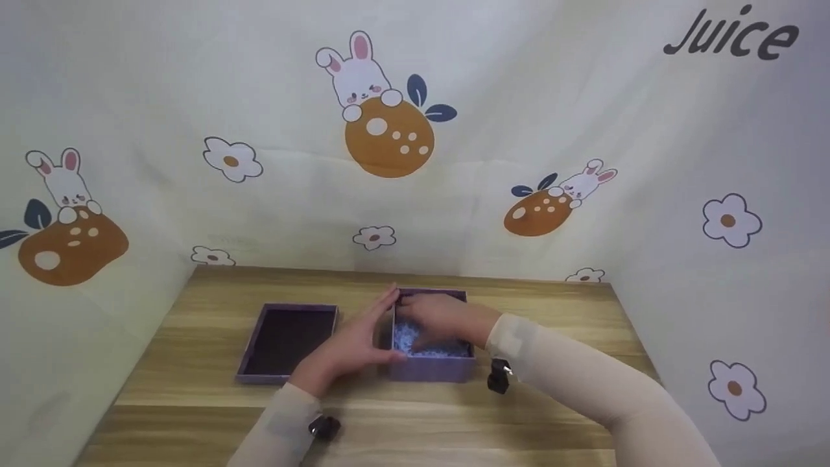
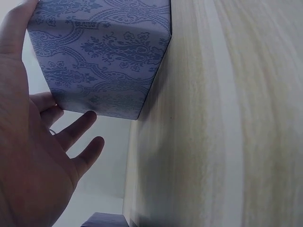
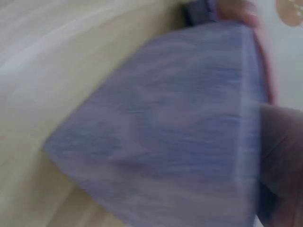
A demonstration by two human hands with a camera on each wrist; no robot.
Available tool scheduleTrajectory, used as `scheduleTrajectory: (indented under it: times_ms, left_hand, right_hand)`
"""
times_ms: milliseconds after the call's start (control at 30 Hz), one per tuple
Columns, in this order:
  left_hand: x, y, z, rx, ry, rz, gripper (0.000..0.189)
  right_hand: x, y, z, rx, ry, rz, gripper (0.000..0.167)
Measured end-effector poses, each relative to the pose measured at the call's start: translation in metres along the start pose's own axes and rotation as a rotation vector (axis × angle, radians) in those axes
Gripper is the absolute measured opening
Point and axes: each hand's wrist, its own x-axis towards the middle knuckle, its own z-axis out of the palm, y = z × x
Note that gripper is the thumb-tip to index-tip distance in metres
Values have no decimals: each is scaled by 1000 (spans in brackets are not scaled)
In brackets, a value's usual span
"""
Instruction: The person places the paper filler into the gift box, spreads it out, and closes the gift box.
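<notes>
A purple patterned box without a lid sits on the table, with blue shredded filling inside. My left hand holds the box's left side, its thumb at the front corner and its fingers toward the back corner. In the left wrist view, the left fingers are spread beside the patterned box wall. My right hand reaches into the box over the filling, thumb apart from the fingers; its fingertips are partly hidden. The right wrist view is blurred and shows mostly the box's outer wall.
A shallow purple lid with a dark inside lies left of the box, behind the left forearm. The wood-grain table meets a pale cloth backdrop printed with rabbits, oranges and flowers on three sides. Each wrist carries a small black device.
</notes>
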Motion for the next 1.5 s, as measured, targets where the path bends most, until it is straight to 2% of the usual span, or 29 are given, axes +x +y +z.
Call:
scheduleTrajectory:
  times_ms: [167, 267, 400, 633, 767, 967, 1167, 1267, 1333, 1500]
  left_hand:
    - [1, -1, 1, 9, -2, 8, 126]
    - [1, -2, 2, 1, -4, 3, 126]
    - [1, -3, 4, -14, -13, 1, 126]
    - [0, 0, 3, -9, 1, -5, 125]
    - [0, 2, 2, 11, -9, -32, 128]
    - [-1, 1, 2, 6, -1, -44, 127]
    - [0, 0, 4, -11, 3, -45, 128]
    - [-1, 0, 4, -21, 3, -53, 128]
    - [-2, 0, 3, -24, 5, -53, 127]
    - [-2, 1, 2, -40, 8, -23, 126]
  right_hand:
    - [0, -2, 13, -1, 22, 33, 70]
    - [-2, 2, 10, 11, 12, 0, 69]
    - [-11, 6, 0, 20, -43, -48, 67]
    - [-29, 13, -11, -84, -134, -101, 72]
    - [-29, 13, -6, -131, -150, -126, 65]
    - [-24, 9, -2, -182, -152, -122, 53]
    - [-31, 10, -8, -146, -143, -109, 60]
    - [-33, 11, -13, -70, -135, -112, 59]
    - [-32, 12, -16, 7, -138, -103, 53]
    - [-25, 13, -19, 137, -231, -34, 41]
